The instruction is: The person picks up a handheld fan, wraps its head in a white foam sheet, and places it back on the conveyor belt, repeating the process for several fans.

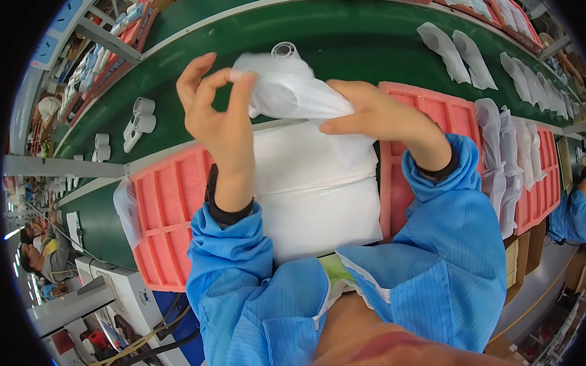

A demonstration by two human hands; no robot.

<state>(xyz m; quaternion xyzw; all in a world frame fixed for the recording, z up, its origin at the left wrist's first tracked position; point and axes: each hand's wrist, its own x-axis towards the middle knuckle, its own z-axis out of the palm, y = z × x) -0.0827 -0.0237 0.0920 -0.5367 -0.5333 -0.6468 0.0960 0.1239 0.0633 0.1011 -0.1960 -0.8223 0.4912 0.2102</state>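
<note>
A thin white translucent bag point(282, 85) is stretched between my two hands above the bench. My left hand point(218, 108) pinches its left edge between thumb and index finger, with the other fingers raised. At the right end, my right hand point(375, 114) grips the gathered film between thumb and fingers. Past the bag's upper edge shows the round, ringed end of a white plastic part point(285, 50); whether it is inside the bag or behind it, I cannot tell. Below my hands lies a stack of flat white bags point(320, 214).
Pink compartment trays flank the stack, the left tray point(170, 214) and the right tray point(427, 105). Wrapped parts point(501, 161) lie across the right side. Beyond runs a green conveyor belt point(365, 42) with bare white parts point(140, 124) at left and bagged ones point(454, 55) at right.
</note>
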